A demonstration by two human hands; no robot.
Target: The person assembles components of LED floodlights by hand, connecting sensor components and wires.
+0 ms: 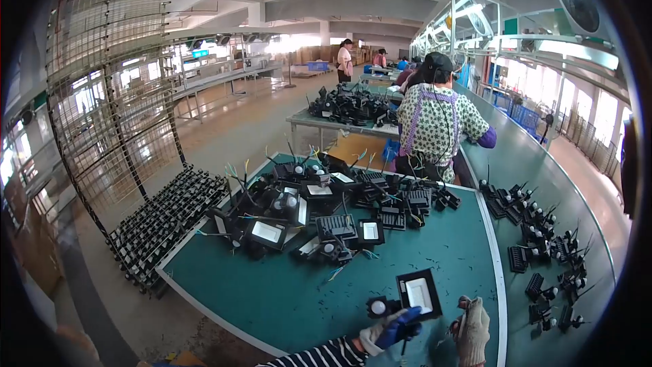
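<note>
My left hand (394, 329), in a blue and white glove, grips a black floodlight (418, 293) by its lower edge. Its pale rectangular panel faces up, and a round white sensor (377, 308) sits on the left side. To the right, my right hand (473, 329) wears an off-white knitted glove. Its fingers are curled round something dark, too small and blurred to name. A narrow gap lies between this hand and the floodlight. Just beyond the hands, a heap of similar floodlights (268, 232) with loose coloured wires covers the far part of the green table (238, 306).
A grey conveyor belt (543, 183) runs along the right, carrying several floodlights (536, 238). Left of the table stands a wire rack (102, 129) with black parts on its low shelf. A co-worker (438, 119) sits ahead, beside another loaded table (353, 105). Dark scraps litter the tabletop.
</note>
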